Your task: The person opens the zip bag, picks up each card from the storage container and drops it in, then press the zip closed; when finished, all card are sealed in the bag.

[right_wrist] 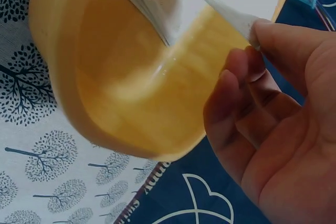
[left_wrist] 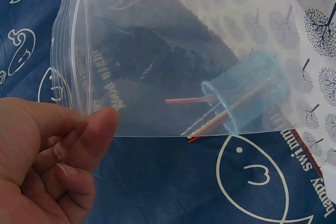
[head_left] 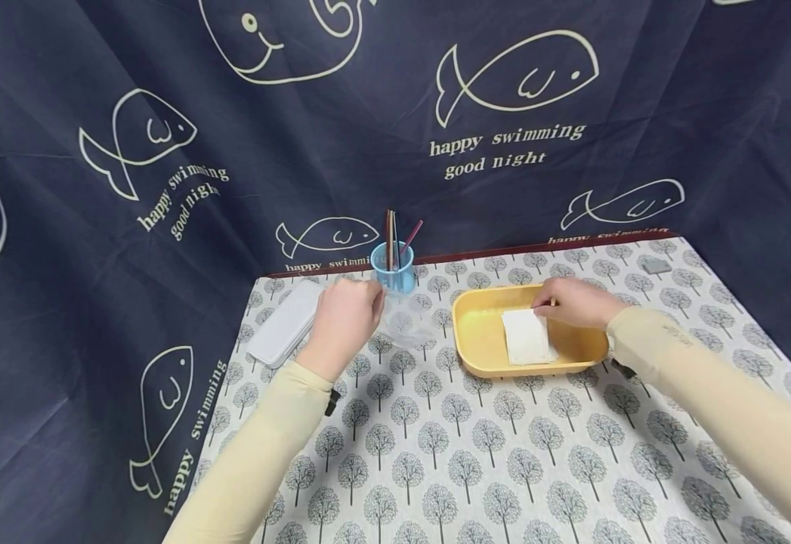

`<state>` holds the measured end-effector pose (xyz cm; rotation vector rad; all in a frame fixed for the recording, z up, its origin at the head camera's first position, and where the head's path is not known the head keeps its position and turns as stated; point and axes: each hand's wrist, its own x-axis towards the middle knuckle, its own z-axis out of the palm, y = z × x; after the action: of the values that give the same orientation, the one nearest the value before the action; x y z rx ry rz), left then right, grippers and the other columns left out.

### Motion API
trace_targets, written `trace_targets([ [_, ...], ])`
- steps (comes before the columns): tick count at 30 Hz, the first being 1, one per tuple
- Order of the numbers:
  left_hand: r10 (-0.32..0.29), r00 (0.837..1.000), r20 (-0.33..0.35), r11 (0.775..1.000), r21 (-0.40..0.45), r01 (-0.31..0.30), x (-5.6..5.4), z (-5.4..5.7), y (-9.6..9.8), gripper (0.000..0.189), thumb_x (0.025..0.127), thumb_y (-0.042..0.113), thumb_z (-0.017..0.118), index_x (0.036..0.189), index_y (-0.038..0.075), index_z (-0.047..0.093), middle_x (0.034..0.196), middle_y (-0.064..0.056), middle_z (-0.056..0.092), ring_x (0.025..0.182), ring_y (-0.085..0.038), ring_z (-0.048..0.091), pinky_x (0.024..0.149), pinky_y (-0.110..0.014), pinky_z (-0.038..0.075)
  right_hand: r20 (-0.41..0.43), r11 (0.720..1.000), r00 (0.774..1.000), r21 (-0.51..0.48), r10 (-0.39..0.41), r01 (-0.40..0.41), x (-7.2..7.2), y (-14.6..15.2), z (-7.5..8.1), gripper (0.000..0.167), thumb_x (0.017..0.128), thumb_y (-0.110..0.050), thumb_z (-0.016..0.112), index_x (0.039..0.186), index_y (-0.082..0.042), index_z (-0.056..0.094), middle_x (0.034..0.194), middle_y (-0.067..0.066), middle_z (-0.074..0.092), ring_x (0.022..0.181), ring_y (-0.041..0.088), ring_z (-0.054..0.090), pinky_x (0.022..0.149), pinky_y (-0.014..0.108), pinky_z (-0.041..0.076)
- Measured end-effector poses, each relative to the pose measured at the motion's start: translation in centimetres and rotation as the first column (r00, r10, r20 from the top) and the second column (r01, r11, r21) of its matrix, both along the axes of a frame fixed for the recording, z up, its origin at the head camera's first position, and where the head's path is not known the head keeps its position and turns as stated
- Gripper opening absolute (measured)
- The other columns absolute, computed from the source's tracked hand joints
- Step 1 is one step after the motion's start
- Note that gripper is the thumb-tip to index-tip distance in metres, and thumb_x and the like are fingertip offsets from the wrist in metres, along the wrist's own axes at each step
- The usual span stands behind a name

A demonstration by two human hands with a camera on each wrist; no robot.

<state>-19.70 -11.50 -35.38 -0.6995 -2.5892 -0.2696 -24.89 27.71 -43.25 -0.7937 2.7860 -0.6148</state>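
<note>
Fingers [left_wrist: 97,135] of the left hand [head_left: 344,317] were pinched, thumb against forefinger, on the corner of a clear zip bag [left_wrist: 152,72]; the other fingers were loosely bent. By the thumb and forefinger of the right hand [head_left: 579,301], the edge of a thin white sheet [head_left: 524,332] was pinched, and the rest were curled below it.

As far as could be judged, the work was at an early stage. The bag was held up, and the sheet was gripped and tilted at its edge, but it had not yet been taken out of the yellow tray [head_left: 483,325]. More white layers [right_wrist: 157,9] were left beneath it. No contents could be made out in the bag, and whether its seal was parted could not be told.

The bag was held in front of the blue cup [head_left: 403,284], which was seen through it. It looked flat, lightly creased and colourless, with a ridged strip along one end. The sheet looked plain and matt; its material could not be told.
</note>
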Motion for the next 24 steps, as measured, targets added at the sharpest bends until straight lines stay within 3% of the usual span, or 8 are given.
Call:
trace_targets([
  [5,-0.005,1.0,-0.018,1.0,0.016,0.006,-0.1,0.3,0.0,0.015,0.095,0.006,0.073,0.08,0.005,0.074,0.068,-0.008,0.071,0.056,-0.027,0.065,0.052,-0.04,0.054,0.023,1.0,1.0,-0.002,-0.008,0.008,0.2,0.4,0.6,0.008,0.095,-0.007,0.074,0.1,-0.004,0.079,0.103,0.008,0.075,0.098,0.03,0.069,0.093,0.055,0.054],
  [13,-0.013,0.999,-0.045,1.0,0.02,0.014,-0.5,0.3,-0.2,0.012,0.094,0.006,0.074,0.083,0.004,0.075,0.067,-0.009,0.07,0.056,-0.028,0.065,0.051,-0.04,0.054,0.044,1.0,0.999,-0.013,-0.008,0.009,0.3,0.9,0.8,0.004,0.095,-0.01,0.075,0.093,-0.011,0.078,0.088,-0.004,0.071,0.078,0.013,0.06,0.077,0.04,0.054],
  [24,-0.008,0.996,-0.086,1.0,0.026,0.01,-1.0,0.6,-0.1,0.01,0.093,0.004,0.074,0.083,0.006,0.074,0.07,-0.011,0.071,0.06,-0.037,0.069,0.049,-0.047,0.053,-0.038,0.994,0.997,-0.082,-0.069,0.066,1.6,0.4,1.9,0.004,0.093,-0.012,0.077,0.095,-0.01,0.079,0.08,-0.007,0.069,0.071,0.013,0.059,0.068,0.034,0.052],
])
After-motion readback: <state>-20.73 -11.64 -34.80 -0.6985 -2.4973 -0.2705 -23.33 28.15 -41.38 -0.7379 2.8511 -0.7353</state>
